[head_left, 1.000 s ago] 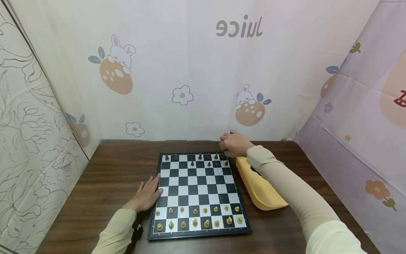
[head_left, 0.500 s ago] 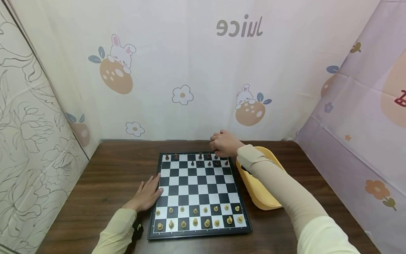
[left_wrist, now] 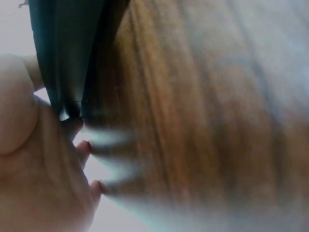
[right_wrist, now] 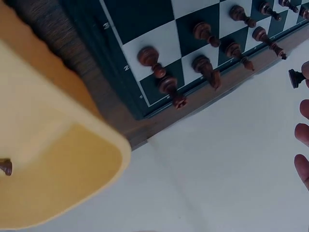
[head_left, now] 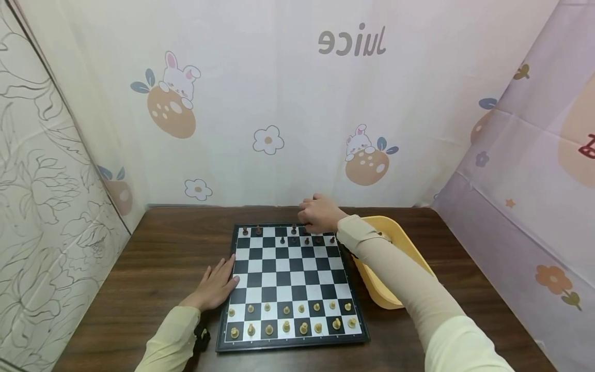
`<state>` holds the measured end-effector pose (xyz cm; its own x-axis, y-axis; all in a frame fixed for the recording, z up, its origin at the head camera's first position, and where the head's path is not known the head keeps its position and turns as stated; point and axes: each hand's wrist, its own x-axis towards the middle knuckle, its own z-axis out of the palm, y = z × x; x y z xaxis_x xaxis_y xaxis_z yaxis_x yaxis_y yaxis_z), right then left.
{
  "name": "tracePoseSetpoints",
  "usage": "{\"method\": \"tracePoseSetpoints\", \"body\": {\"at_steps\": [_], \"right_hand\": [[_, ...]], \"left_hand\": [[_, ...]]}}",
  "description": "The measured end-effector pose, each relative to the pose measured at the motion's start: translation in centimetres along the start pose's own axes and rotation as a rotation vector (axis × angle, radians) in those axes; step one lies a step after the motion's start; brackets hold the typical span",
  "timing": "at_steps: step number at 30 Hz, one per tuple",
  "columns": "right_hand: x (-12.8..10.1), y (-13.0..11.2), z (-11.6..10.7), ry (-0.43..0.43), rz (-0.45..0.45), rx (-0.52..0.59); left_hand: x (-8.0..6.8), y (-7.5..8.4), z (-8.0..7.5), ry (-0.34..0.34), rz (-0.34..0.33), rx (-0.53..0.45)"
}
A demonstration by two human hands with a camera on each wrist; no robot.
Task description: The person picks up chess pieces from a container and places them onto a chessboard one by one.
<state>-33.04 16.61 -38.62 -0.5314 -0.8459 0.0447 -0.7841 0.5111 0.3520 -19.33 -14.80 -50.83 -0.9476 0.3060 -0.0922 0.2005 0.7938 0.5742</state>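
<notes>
A chessboard (head_left: 275, 264) lies on the table. Pale chess pieces (head_left: 285, 325) fill two rows on its near side, and dark chess pieces (head_left: 258, 230) stand along its far side. My right hand (head_left: 319, 214) is above the far rows. In the right wrist view its fingers (right_wrist: 302, 133) pinch a dark chess piece (right_wrist: 295, 78); only its base shows, so its kind is hidden. My left hand (head_left: 214, 287) rests at the board's left edge with fingers extended, touching the rim. The left wrist view has that palm (left_wrist: 43, 183) beside the board's dark edge (left_wrist: 70, 53).
A yellow tray (head_left: 378, 292) stands right of the board, partly under my right forearm. One dark piece (right_wrist: 6, 167) shows inside it. The brown wooden table (head_left: 153, 258) ends against a printed curtain (head_left: 232, 103) at the back.
My right hand has moved left along the board's far edge, from the right corner toward the middle of the back row. More of the tray shows. The left hand has stayed put.
</notes>
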Motion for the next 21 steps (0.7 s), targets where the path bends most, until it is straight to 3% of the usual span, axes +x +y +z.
{"method": "tracePoseSetpoints", "body": {"at_steps": [5, 21], "right_hand": [[0.7, -0.8, 0.1, -0.006, 0.010, 0.022], [3.3, -3.3, 0.2, -0.027, -0.017, 0.079]], "left_hand": [[-0.5, 1.1, -0.8, -0.018, -0.016, -0.006], [-0.6, 1.0, -0.6, 0.000, -0.011, -0.014]]}}
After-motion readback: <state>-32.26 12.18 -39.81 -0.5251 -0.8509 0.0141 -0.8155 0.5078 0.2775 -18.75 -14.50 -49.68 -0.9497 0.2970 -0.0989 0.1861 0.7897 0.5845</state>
